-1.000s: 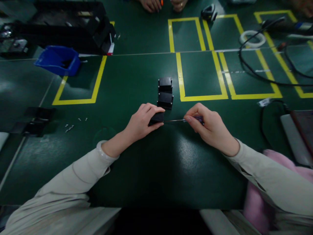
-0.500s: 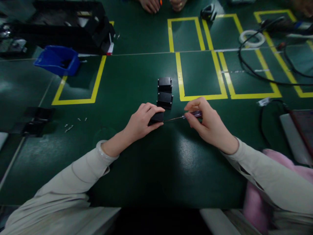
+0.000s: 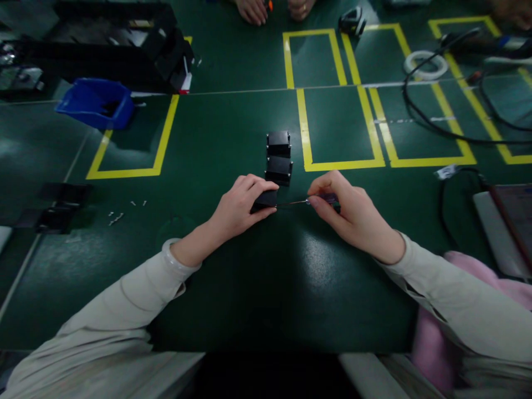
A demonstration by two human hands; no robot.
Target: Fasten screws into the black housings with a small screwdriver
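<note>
- Left hand [image 3: 239,208]: grip closed over a small black block [image 3: 265,199], pressing it flat against the green surface [image 3: 257,299]. Fingers lie across the top of the block; the thumb sits at its near side.
- Right hand [image 3: 353,213]: grip pinched shut on the handle of a thin screwdriver [image 3: 310,201], held between thumb and fingertips. The shaft runs nearly level toward the left, and its tip meets the right face of the small black block.
- The small black block lies between the two hands, under the left hand and just left of the right hand.
- Just beyond the small black block: two further black blocks [image 3: 278,157] stand in a row, one behind the other, the nearer one almost touching the left-hand fingers.
- Left of the hands: small loose screws [image 3: 117,216] lie on the surface.
- Farther out: yellow tape outlines [image 3: 338,164] mark rectangles on the surface; a blue bin [image 3: 95,103] sits at far left; a black cable [image 3: 432,128] loops at far right.
- Far edge: another person's hands [image 3: 274,8] rest on the surface.
</note>
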